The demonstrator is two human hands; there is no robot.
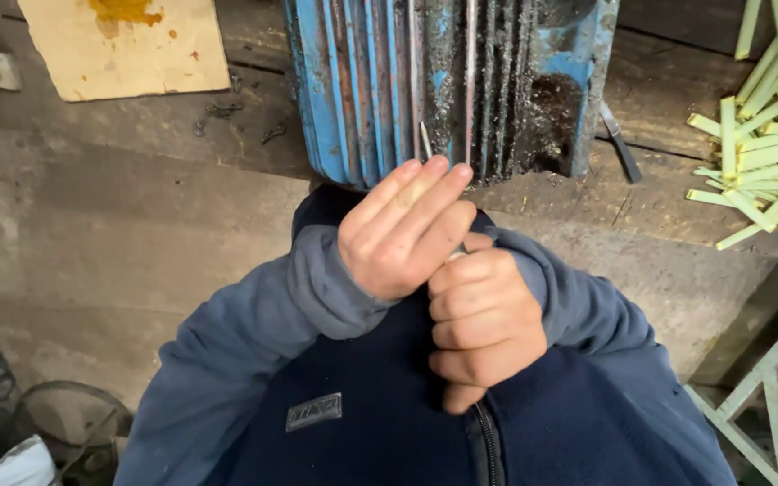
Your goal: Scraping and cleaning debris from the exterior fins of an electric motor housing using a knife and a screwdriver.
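Thin rod: a thin metal rod (470, 81) is rising straight up from between the two hands, running in front of the finned blue casing; its lower end is hiding behind the fingers, so where it ends cannot be told.
Second strip: a shorter thin metal piece (425, 141) is poking up just beside the rod, its foot also hiding behind the left fingers.
Left hand: the left hand (404, 232) is lying across the top of the right one, fingers stretched out and pressed together, their tips reaching the foot of the rod; whether it is pinching anything cannot be told.
Right hand: the right hand (483, 322) is curling into a tight fist just under the left hand; what it is gripping inside is hidden.
Casing: the finned blue metal casing (380, 81), rusty and flaking, is standing on the wooden boards (137, 207) right behind the hands.
Sleeves: blue-grey sleeves (254, 360) are covering both arms down to the wrists.
Surroundings: pale green strips (767, 144) are lying in a heap well to the right; a stained pale board (119, 45) is sitting at the upper left.
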